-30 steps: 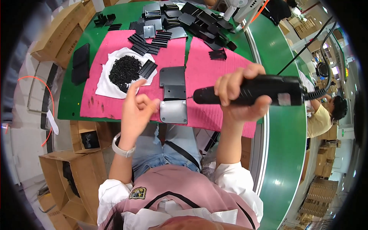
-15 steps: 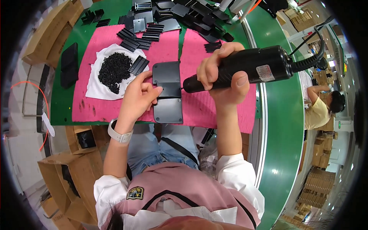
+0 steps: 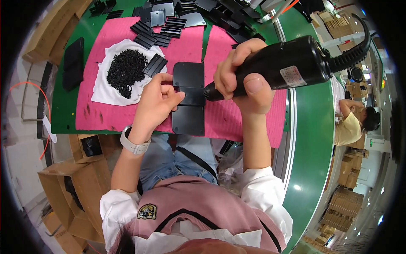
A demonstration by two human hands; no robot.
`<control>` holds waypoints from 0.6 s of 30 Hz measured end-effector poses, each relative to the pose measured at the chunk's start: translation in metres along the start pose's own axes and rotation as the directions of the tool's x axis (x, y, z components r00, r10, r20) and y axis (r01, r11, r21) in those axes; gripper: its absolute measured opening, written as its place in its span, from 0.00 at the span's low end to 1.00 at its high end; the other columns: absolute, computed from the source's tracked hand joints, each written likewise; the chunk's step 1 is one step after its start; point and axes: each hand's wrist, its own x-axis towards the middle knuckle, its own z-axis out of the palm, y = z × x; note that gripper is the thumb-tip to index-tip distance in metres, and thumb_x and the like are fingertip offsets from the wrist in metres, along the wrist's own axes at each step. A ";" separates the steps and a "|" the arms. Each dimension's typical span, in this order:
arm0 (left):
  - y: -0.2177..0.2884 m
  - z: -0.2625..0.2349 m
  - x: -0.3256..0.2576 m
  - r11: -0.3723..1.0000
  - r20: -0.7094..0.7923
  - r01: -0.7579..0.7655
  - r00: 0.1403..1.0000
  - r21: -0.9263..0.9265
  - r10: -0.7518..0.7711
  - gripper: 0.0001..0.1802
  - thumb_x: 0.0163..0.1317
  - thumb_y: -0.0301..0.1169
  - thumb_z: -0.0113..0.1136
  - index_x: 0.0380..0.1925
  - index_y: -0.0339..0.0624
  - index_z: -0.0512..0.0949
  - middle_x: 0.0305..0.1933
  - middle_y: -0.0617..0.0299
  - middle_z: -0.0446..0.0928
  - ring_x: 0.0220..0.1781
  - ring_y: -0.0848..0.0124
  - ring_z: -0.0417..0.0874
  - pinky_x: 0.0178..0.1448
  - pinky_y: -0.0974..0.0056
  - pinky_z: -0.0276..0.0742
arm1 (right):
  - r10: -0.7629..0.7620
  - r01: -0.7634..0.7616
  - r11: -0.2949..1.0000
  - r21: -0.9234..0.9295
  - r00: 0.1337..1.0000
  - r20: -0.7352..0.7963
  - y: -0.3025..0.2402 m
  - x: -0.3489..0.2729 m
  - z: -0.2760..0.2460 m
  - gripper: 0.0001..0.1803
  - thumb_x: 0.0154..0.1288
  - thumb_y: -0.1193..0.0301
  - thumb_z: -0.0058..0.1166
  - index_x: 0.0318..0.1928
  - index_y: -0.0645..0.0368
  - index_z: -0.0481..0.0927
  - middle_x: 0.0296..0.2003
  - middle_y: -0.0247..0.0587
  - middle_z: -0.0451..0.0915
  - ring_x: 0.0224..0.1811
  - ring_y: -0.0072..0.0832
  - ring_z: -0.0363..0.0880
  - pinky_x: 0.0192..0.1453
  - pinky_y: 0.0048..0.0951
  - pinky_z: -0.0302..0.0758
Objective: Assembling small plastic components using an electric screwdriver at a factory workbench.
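Observation:
A black electric screwdriver [image 3: 275,63] lies across my right hand [image 3: 243,78], the fingers wrapped round its front and the thumb along its side. Its narrow end points left, close to the right edge of a black plastic panel assembly [image 3: 188,120]; whether the tip touches it I cannot tell. The assembly shows an upper plate, a middle strip and a lower plate. At its left edge, my left hand [image 3: 160,101] is closed, thumb and bent fingers pinching beside the middle strip. Left of that hand, a heap of small black screws [image 3: 127,70] sits on a white cloth [image 3: 99,91].
Pink foam mats [image 3: 97,116] cover part of the green table [image 3: 59,120]. Ribbed black pieces [image 3: 146,38] and piled black plates [image 3: 220,12] lie at the far side. A cable [image 3: 353,57] trails from the screwdriver. Cardboard boxes [image 3: 69,203] stand lower left; another person [image 3: 351,122] sits at far right.
My left index finger has curled in from the upper plate. The screwdriver's narrow end has shifted slightly right with the panel assembly, and a middle strip now shows between the plates. The whole view has shifted slightly.

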 end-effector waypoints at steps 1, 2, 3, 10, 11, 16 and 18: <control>0.000 0.001 -0.001 1.000 0.000 -0.006 1.000 -0.010 0.006 0.23 0.55 0.21 0.60 0.48 0.25 0.64 0.19 0.66 0.70 0.20 0.80 0.72 0.25 0.74 0.68 | 0.004 -0.004 1.000 -0.001 1.000 0.002 0.000 0.000 0.000 0.20 0.49 0.69 0.65 0.37 0.64 0.70 0.18 0.37 0.71 0.15 0.19 0.69 0.18 0.19 0.66; 0.000 0.001 -0.001 1.000 -0.002 -0.005 1.000 -0.014 0.005 0.23 0.55 0.21 0.60 0.48 0.25 0.64 0.19 0.66 0.70 0.20 0.80 0.72 0.25 0.74 0.68 | -0.004 0.004 1.000 0.005 0.999 0.036 0.001 0.001 -0.001 0.19 0.49 0.69 0.65 0.37 0.64 0.70 0.18 0.37 0.72 0.15 0.19 0.68 0.18 0.19 0.66; 0.000 0.001 -0.001 1.000 0.001 -0.010 1.000 -0.002 0.010 0.22 0.54 0.21 0.60 0.48 0.24 0.64 0.19 0.65 0.70 0.20 0.80 0.72 0.25 0.74 0.67 | -0.013 0.013 1.000 0.012 0.997 0.070 0.001 0.002 -0.003 0.19 0.49 0.69 0.64 0.37 0.64 0.70 0.18 0.38 0.72 0.15 0.19 0.68 0.18 0.19 0.66; -0.004 -0.001 -0.001 0.999 0.006 -0.038 0.999 0.035 0.038 0.22 0.55 0.21 0.60 0.47 0.25 0.65 0.19 0.65 0.70 0.20 0.80 0.71 0.25 0.73 0.67 | 0.058 -0.024 0.984 -0.176 0.980 0.189 0.005 0.010 -0.004 0.24 0.52 0.59 0.62 0.36 0.63 0.65 0.15 0.37 0.66 0.11 0.22 0.63 0.13 0.21 0.62; -0.004 -0.001 -0.001 0.999 0.005 -0.037 0.999 0.035 0.037 0.22 0.55 0.21 0.60 0.47 0.25 0.65 0.19 0.65 0.70 0.20 0.80 0.71 0.25 0.73 0.67 | 0.060 -0.025 0.984 -0.175 0.979 0.197 0.006 0.010 -0.004 0.24 0.52 0.59 0.62 0.36 0.63 0.65 0.14 0.36 0.66 0.10 0.22 0.63 0.13 0.21 0.62; -0.005 0.001 0.000 0.999 -0.005 -0.024 1.000 0.026 0.024 0.22 0.55 0.20 0.59 0.48 0.25 0.64 0.19 0.64 0.70 0.20 0.79 0.71 0.24 0.73 0.67 | 0.025 0.008 0.989 -0.146 0.974 0.227 0.010 0.010 -0.007 0.23 0.52 0.58 0.62 0.33 0.62 0.65 0.13 0.35 0.65 0.09 0.21 0.62 0.13 0.21 0.62; -0.005 0.001 0.002 0.999 -0.004 -0.028 1.000 0.027 0.028 0.22 0.55 0.20 0.59 0.47 0.25 0.64 0.19 0.65 0.70 0.20 0.80 0.71 0.24 0.73 0.67 | 0.027 -0.004 0.990 -0.141 0.986 0.163 0.009 0.008 -0.005 0.24 0.52 0.58 0.64 0.33 0.62 0.65 0.13 0.35 0.66 0.10 0.21 0.63 0.14 0.21 0.63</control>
